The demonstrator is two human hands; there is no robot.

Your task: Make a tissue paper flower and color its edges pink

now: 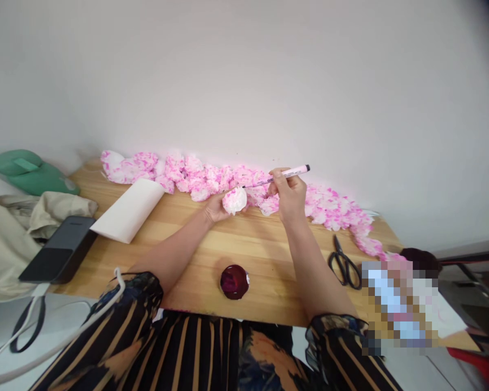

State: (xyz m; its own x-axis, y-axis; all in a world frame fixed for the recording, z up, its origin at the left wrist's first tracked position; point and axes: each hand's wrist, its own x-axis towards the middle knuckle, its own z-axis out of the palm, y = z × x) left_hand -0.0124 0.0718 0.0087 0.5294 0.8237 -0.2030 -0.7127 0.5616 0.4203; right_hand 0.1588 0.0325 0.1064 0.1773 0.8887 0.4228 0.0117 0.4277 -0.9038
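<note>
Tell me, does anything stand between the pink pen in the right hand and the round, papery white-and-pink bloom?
Nothing visible does: the pen in the right hand has its tip at the top of the bloom, and the left hand grips lower down.

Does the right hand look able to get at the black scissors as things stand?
Probably yes: the scissors lie uncovered on the table, just right of that arm. However, the right hand holds a marker, which may hinder picking them up.
</note>
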